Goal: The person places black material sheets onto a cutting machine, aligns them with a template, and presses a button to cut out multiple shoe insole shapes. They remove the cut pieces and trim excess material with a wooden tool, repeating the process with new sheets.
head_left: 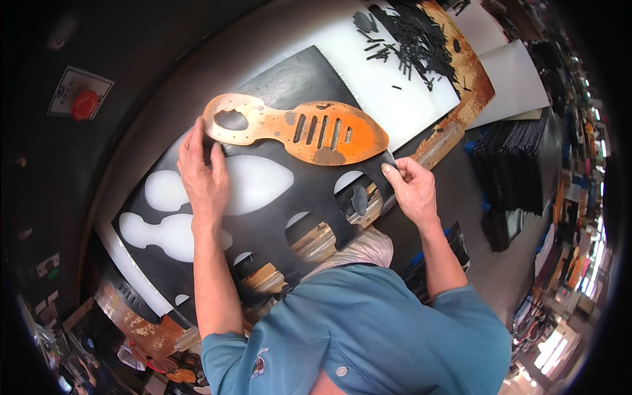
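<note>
An orange, worn cutting die (339, 135), shaped like a shoe sole with slots and a hole, lies flat on a black sheet (316, 187). My left hand (203, 171) holds the die's rounded left end, its fingers at the outer edge and its thumb at the lower rim. My right hand (413, 191) pinches the right edge of the black sheet between thumb and fingers, just beyond the die's pointed end. Several sole-shaped and rounded openings are cut in the sheet, and a white board (257, 184) shows through some of them.
Black strips (415, 43) are heaped on the white board at the far right. A stack of black sheets (513, 161) stands to the right. A red push button (84, 105) is on the dark machine at the left. The worn wooden table edge (316, 242) runs before me.
</note>
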The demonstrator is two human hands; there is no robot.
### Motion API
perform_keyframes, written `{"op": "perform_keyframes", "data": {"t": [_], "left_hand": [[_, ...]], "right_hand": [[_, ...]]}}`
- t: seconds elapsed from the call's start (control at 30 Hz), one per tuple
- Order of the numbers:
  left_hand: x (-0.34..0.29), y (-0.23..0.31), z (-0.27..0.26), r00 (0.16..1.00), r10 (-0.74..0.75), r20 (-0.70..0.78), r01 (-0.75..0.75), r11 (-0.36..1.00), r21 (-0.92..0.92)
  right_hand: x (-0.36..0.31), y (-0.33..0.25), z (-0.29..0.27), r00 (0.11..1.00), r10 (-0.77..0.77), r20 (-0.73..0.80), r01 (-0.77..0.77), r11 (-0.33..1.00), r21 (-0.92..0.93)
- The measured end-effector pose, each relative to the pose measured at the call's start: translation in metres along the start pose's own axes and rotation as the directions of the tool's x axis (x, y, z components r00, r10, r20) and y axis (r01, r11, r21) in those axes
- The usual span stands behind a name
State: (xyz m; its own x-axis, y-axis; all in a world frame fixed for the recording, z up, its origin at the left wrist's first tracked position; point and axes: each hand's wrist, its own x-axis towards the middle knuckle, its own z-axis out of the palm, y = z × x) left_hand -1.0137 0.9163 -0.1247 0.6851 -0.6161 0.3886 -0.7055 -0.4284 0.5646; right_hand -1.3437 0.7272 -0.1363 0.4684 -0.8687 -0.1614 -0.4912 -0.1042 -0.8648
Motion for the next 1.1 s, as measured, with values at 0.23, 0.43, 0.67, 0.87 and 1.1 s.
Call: {"op": "perform_keyframes", "data": {"t": [0.23,0.43,0.67,0.87,1.1], "left_hand": [[0.009,-0.008,0.005,0.998,-0.015,-0.059,0.015,1.0,-0.007],[0.014,-0.017,0.008,0.992,-0.019,-0.123,0.016,1.0,-0.023],[0.012,-0.018,0.0,0.998,-0.022,-0.066,0.018,0.998,-0.06],[0.012,-0.017,0.001,0.997,-0.058,-0.051,0.055,0.996,-0.064],[0.013,-0.021,0.004,0.997,-0.053,-0.064,0.049,0.996,-0.068]], "right_hand": [[0.053,-0.031,0.002,0.992,-0.122,0.005,0.121,0.987,0.101],[0.079,-0.042,0.005,0.825,-0.564,-0.033,0.536,0.8,-0.268],[0.09,-0.037,0.053,0.584,-0.811,-0.016,0.771,0.561,-0.301],[0.085,-0.026,0.049,0.66,-0.75,0.045,0.735,0.632,-0.245],[0.087,-0.026,0.041,0.674,-0.736,0.065,0.736,0.663,-0.138]]}}
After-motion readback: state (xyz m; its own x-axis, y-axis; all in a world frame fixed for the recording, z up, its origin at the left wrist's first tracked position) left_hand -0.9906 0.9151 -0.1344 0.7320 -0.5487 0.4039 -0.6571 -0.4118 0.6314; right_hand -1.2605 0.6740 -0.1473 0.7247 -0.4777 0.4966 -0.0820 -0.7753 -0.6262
